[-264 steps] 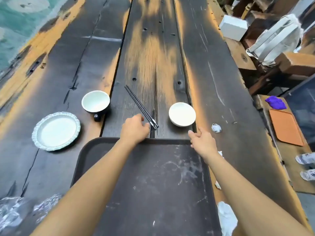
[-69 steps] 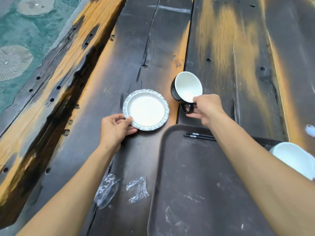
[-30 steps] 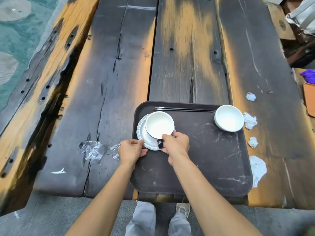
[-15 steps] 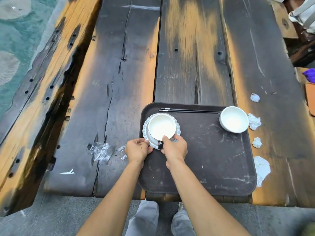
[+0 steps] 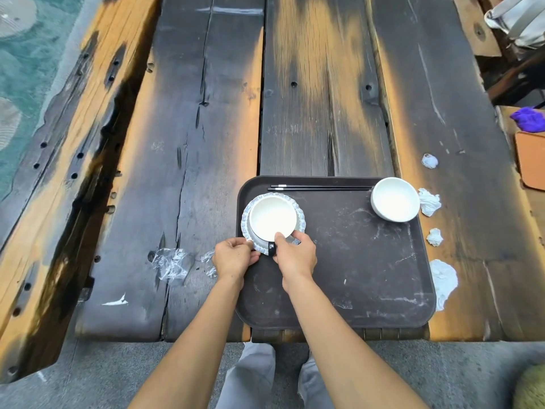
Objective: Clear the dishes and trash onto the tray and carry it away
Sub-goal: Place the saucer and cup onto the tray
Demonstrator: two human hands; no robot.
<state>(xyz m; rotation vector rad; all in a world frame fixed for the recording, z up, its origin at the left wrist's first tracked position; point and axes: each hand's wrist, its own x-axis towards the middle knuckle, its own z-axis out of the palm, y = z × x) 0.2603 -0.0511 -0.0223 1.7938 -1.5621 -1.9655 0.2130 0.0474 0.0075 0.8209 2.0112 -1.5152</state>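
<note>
A dark brown tray (image 5: 368, 267) lies at the near edge of the wooden table. On its left part a black cup with a white inside (image 5: 272, 218) stands on a scalloped white saucer (image 5: 298, 208). My left hand (image 5: 234, 258) pinches the saucer's near rim. My right hand (image 5: 295, 253) grips the cup's handle. Black chopsticks (image 5: 320, 188) lie along the tray's far edge, and a white bowl (image 5: 395, 199) sits in its far right corner. Crumpled white tissues (image 5: 429, 201) lie on the table right of the tray. Clear plastic wrappers (image 5: 172, 262) lie to its left.
The long dark plank table (image 5: 318, 98) stretches away from me. An orange mat (image 5: 530, 160) and a purple cloth (image 5: 528, 119) lie on a bench at the right. A white bag (image 5: 519, 19) hangs at the top right. My legs show below the table edge.
Over the last second, the saucer and cup have been slid slightly further onto the tray's left part. Both hands stay on them. Earlier the chopsticks and bowl were moved onto the tray.
</note>
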